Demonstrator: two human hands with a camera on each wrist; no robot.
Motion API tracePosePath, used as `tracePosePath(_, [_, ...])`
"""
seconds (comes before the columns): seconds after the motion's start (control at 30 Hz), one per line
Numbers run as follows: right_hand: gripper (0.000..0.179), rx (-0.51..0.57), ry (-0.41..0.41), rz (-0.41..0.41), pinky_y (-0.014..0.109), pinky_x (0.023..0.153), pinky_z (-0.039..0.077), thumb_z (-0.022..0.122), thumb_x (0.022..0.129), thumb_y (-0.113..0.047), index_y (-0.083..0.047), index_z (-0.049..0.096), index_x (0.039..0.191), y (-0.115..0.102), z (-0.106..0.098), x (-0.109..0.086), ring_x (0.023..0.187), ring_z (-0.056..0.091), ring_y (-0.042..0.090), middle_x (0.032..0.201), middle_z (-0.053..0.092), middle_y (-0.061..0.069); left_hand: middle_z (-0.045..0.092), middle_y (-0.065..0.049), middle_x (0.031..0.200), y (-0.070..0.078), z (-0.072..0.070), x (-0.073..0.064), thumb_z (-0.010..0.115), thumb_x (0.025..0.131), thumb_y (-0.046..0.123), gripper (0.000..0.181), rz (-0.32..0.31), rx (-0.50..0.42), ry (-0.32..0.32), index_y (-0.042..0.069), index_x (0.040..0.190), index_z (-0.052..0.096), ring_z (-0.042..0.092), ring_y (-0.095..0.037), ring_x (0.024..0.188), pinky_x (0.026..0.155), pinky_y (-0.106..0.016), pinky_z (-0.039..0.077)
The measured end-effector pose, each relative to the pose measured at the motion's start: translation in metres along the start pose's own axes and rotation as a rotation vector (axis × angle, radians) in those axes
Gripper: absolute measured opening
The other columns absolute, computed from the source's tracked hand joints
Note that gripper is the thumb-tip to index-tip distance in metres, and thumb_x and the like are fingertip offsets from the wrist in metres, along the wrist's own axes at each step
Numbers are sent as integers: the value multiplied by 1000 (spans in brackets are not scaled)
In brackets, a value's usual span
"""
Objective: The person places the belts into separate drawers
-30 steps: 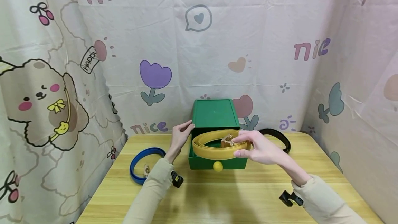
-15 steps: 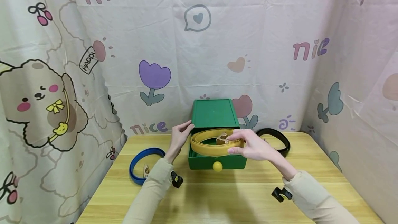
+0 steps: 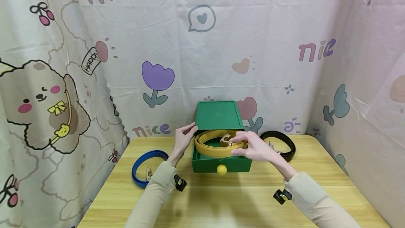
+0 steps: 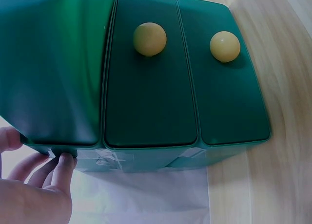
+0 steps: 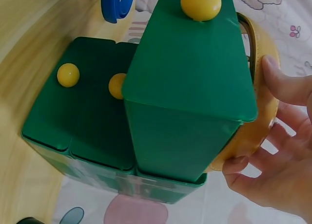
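Note:
A green drawer cabinet (image 3: 217,113) stands at the back of the table with its top drawer (image 3: 204,166) pulled out. My right hand (image 3: 255,147) pinches the right side of a coiled yellow belt (image 3: 209,150), which hangs level over the drawer's opening. The belt's gold buckle (image 3: 225,140) sits inside the coil near my fingers. In the right wrist view the belt (image 5: 267,104) shows beyond the drawer's side wall, thumb on one face and fingers on the other. My left hand (image 3: 182,140) holds the cabinet's upper left front edge, fingers bent against its side in the left wrist view.
A coiled blue belt (image 3: 136,171) lies on the table at left, a coiled black belt (image 3: 289,143) at right behind my right wrist. Two lower drawers with yellow knobs (image 4: 149,39) are closed. A printed curtain (image 3: 202,62) hangs close behind the cabinet.
My right hand has moved left and slightly up in the view with the yellow belt, bringing it further over the drawer. The left hand stays on the cabinet edge.

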State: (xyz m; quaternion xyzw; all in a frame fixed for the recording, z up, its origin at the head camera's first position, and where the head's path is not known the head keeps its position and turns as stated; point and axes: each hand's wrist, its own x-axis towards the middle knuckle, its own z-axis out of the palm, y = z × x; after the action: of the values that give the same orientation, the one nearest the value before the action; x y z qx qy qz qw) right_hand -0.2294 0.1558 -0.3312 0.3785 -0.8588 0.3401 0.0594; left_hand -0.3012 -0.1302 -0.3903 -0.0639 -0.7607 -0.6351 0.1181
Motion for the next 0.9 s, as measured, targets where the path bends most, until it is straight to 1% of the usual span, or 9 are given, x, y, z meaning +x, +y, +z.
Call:
tracePosePath(0.17, [31,23,11,-22,24,71,43,77,88,-15,0,75,115,7,2,3,82,52,5,93,69,3,66,-16,135,1,0,0,68,97,24,40,4,9,2,6,133,66,65,-32,122,102,-40,54])
tracePosePath(0.3, [30,23,23,-52,24,75,45,78,88,-15,0,75,114,12,6,7,85,56,10,97,73,7,66,-17,135,1,1,0,68,97,24,41,6,4,0,6,133,66,65,-33,122,103,-43,53])
tracePosePath(0.37, [30,17,30,-59,28,80,50,79,87,-14,-1,76,113,15,8,9,90,62,17,100,76,9,66,-17,135,1,1,-1,68,97,24,41,5,0,1,6,133,66,64,-33,122,103,-43,53])
tracePosePath(0.47, [30,-5,41,-61,44,95,55,80,84,-14,-1,77,112,17,11,10,107,68,31,106,78,11,66,-16,136,1,1,-2,68,97,24,40,-2,-2,1,7,133,66,64,-32,123,103,-42,53])
tracePosePath(0.5, [31,-14,43,-60,50,98,53,81,84,-14,-1,77,111,17,12,10,112,67,35,107,78,12,66,-16,135,1,1,-2,68,97,25,40,-2,0,0,7,133,66,64,-32,123,103,-42,53])
tracePosePath(0.57, [31,-28,41,-39,60,108,43,81,83,-15,-2,77,111,19,14,10,121,63,41,110,78,12,66,-16,136,2,1,-2,68,97,24,40,-5,0,-1,7,133,66,64,-32,123,104,-42,53])
tracePosePath(0.63, [32,-27,35,-18,63,112,33,82,83,-16,-3,77,111,20,15,9,125,59,43,110,77,13,65,-16,136,2,1,-2,68,97,24,40,-1,-1,-2,6,133,66,64,-33,124,105,-44,52])
tracePosePath(0.73, [32,-25,21,-1,62,108,27,81,83,-18,-4,77,112,22,16,9,126,58,43,110,78,11,65,-16,136,1,1,-1,68,97,23,40,-1,0,1,5,133,66,64,-33,123,105,-44,52])
tracePosePath(0.9, [32,-50,2,-32,52,103,29,82,82,-19,-6,78,111,28,18,10,121,62,38,108,78,8,66,-16,136,1,1,0,68,97,23,40,-4,3,6,5,133,66,64,-32,123,103,-40,53])
